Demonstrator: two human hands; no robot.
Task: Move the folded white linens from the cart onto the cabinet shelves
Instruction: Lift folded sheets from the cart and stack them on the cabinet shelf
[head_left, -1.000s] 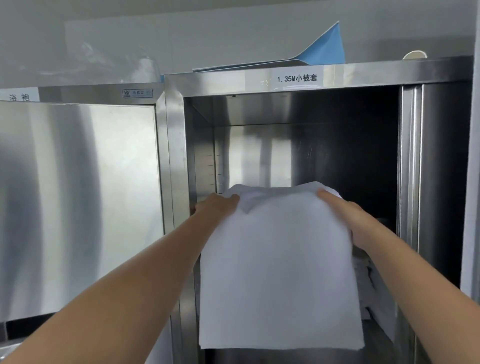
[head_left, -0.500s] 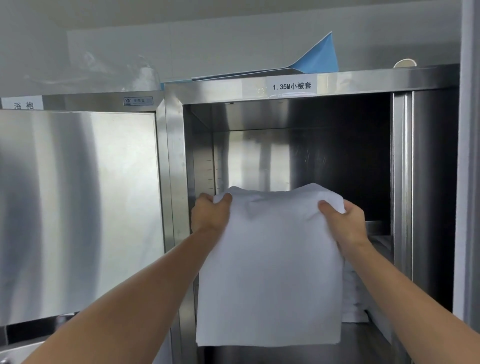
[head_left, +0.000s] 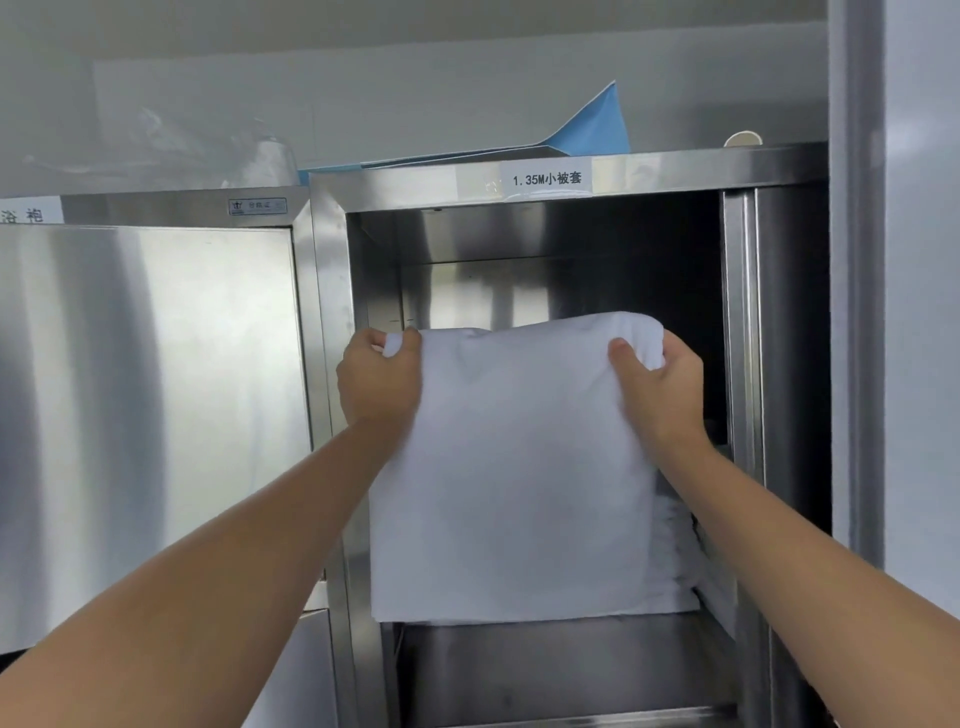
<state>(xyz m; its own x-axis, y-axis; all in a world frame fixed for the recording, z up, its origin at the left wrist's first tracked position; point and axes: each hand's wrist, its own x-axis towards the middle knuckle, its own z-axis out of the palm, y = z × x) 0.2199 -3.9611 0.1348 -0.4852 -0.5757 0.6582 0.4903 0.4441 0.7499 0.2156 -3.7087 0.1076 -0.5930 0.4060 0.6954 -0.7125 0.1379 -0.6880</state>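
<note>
Linen (head_left: 519, 467) now lower in cabinet (head_left: 332, 364), hands gripping corners

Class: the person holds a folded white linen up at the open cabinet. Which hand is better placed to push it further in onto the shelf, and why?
Probably the right hand. It grips the folded linen at the top right corner, in front of the open cabinet. The left hand sits against the cabinet's left frame.

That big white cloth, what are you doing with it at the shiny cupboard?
A person is putting a folded white linen into the open steel cabinet. The left hand and right hand each grip a top corner, holding it up in the opening. More white linen already sits inside, behind it on the right.
</note>
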